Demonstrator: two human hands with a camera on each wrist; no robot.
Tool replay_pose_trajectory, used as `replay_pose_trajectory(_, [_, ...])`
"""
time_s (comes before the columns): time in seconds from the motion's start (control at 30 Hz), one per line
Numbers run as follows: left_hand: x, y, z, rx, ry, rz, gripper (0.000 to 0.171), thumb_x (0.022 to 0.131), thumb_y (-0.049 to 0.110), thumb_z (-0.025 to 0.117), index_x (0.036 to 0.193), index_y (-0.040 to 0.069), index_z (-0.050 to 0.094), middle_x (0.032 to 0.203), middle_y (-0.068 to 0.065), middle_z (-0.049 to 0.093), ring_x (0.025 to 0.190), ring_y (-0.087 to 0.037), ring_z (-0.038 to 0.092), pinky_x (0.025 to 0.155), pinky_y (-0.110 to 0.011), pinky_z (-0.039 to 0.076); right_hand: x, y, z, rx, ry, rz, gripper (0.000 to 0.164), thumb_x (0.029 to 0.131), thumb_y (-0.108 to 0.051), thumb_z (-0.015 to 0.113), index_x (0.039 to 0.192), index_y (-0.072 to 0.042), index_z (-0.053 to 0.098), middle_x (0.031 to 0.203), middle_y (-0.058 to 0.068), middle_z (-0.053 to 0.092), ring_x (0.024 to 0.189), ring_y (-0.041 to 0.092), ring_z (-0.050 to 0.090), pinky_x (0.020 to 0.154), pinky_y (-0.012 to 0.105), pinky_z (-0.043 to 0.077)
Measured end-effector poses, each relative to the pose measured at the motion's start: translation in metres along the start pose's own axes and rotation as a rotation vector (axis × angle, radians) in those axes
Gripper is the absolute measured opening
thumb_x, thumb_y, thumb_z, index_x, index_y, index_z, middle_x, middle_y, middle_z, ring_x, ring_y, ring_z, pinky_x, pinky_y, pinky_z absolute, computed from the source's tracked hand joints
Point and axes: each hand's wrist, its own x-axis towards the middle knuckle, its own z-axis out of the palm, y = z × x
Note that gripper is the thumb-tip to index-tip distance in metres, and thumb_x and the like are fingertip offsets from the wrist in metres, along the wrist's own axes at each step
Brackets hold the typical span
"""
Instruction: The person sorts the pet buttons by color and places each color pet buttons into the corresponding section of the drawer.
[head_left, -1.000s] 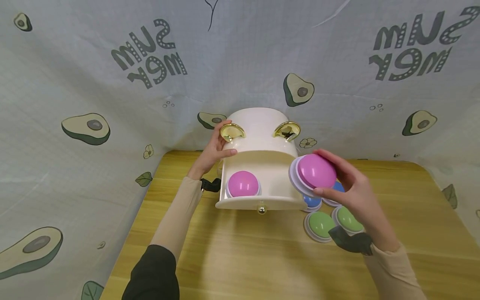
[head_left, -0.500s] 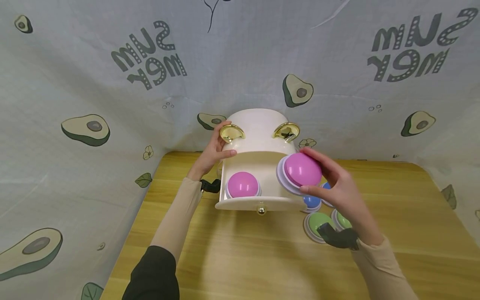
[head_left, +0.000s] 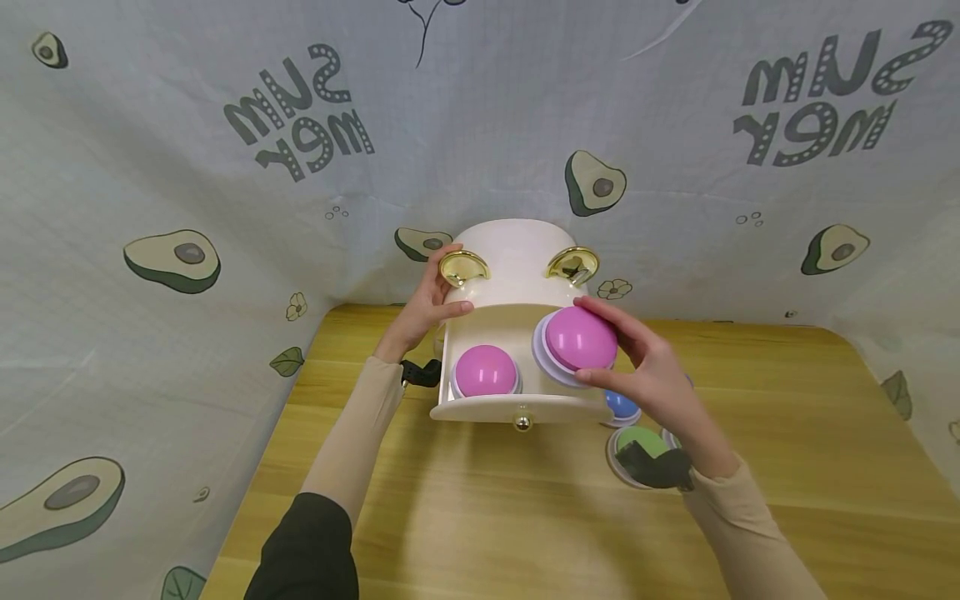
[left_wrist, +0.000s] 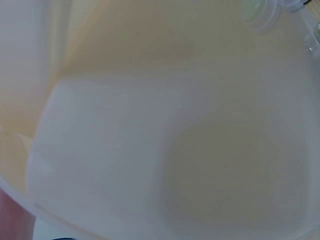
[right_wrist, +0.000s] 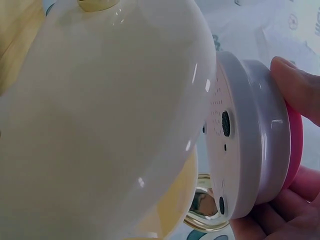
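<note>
In the head view, the left hand [head_left: 420, 315] grips the box [head_left: 513, 258]; the right hand [head_left: 656, 371] holds a pink button [head_left: 581, 337] over the drawer [head_left: 480, 408], right of its twin [head_left: 486, 371]. Looks like placing; next probably calls for lowering. Left wrist: mostly pale surface [left_wrist: 110, 150], grip unclear. Right wrist: fingers [right_wrist: 300, 92] pinch the button's edges.

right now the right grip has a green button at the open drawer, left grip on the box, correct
The button in the right grip is pink, not green; the head view shows it at the open drawer, with the left grip on the box.
</note>
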Motion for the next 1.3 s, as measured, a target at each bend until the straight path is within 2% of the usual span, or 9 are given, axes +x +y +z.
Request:
replay_pose_trajectory(0.23, [-0.001, 0.001, 0.0, -0.012, 0.001, 0.003, 0.1, 0.075, 0.029, 0.083, 0.147, 0.013, 0.017, 0.145, -0.012, 0.025, 0.134, -0.019, 0.028, 0.111, -0.034, 0.025, 0.005, 0.005, 0.007, 0.026, -0.02, 0.002, 0.075, 0.076, 0.003, 0.078, 0.142, -0.007, 0.044, 0.143, 0.009, 0.044, 0.129, 0.021, 0.041, 0.1, 0.018, 0.036])
replay_pose_trajectory(0.47, [-0.001, 0.002, 0.001, -0.03, 0.001, -0.005, 0.086, 0.08, 0.0, 0.07, 0.147, 0.013, 0.018, 0.147, -0.012, 0.023, 0.135, -0.018, 0.027, 0.111, -0.034, 0.025, 0.008, 0.013, 0.011, 0.036, -0.035, 0.025, 0.075, 0.076, 0.001, 0.078, 0.142, -0.007, 0.045, 0.141, 0.008, 0.045, 0.126, 0.022, 0.043, 0.099, 0.018, 0.037])
replay_pose_trajectory(0.67, [-0.001, 0.005, 0.002, -0.014, 0.005, -0.015, 0.085, 0.078, -0.013, 0.061, 0.147, 0.012, 0.017, 0.149, -0.013, 0.02, 0.136, -0.019, 0.025, 0.112, -0.033, 0.024, 0.01, 0.017, 0.012, 0.03, -0.043, 0.039, 0.075, 0.076, -0.001, 0.079, 0.142, -0.007, 0.044, 0.141, 0.009, 0.045, 0.127, 0.024, 0.042, 0.1, 0.018, 0.037])
replay_pose_trajectory(0.83, [-0.001, 0.005, 0.002, -0.007, 0.009, -0.019, 0.085, 0.078, -0.015, 0.06, 0.147, 0.013, 0.017, 0.149, -0.012, 0.02, 0.137, -0.019, 0.024, 0.112, -0.033, 0.023, 0.01, 0.018, 0.013, 0.041, -0.047, 0.032, 0.076, 0.076, 0.0, 0.079, 0.142, -0.007, 0.044, 0.14, 0.008, 0.045, 0.128, 0.024, 0.042, 0.099, 0.018, 0.037])
replay_pose_trajectory(1.3, [-0.001, 0.003, 0.0, 0.001, -0.004, -0.009, 0.085, 0.08, -0.002, 0.068, 0.147, 0.014, 0.018, 0.149, -0.011, 0.021, 0.138, -0.017, 0.024, 0.112, -0.031, 0.021, 0.011, 0.023, 0.017, 0.019, -0.097, 0.072, 0.076, 0.077, -0.006, 0.079, 0.144, -0.01, 0.043, 0.142, 0.007, 0.043, 0.129, 0.025, 0.04, 0.097, 0.021, 0.04])
